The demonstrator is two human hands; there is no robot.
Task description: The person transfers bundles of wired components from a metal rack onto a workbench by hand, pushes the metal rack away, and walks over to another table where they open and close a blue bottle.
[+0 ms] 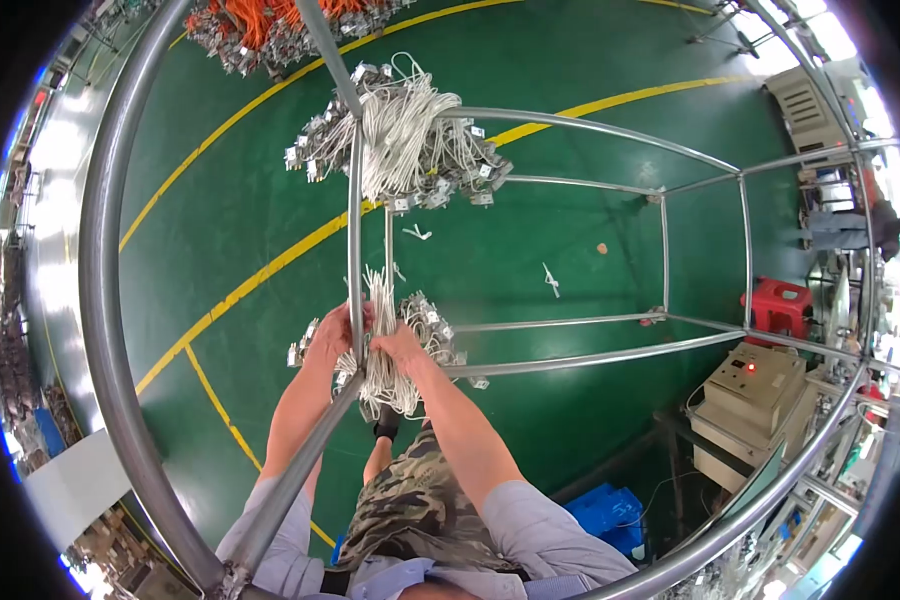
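A bundle of white cables with grey and white plug ends hangs low on the near part of a metal rack, beside an upright post. My left hand is at the bundle's left side, its fingers curled in and partly hidden behind the post. From the right, my right hand closes its fingers on the white strands. Several plug ends fan out around both hands. A second bundle of white cables hangs from the rack farther off.
Metal rails run off to the right, and a thick curved tube stands at left. Orange cables hang at the top. A red stool, a beige machine and a blue bag are at right. White scraps lie on the green floor.
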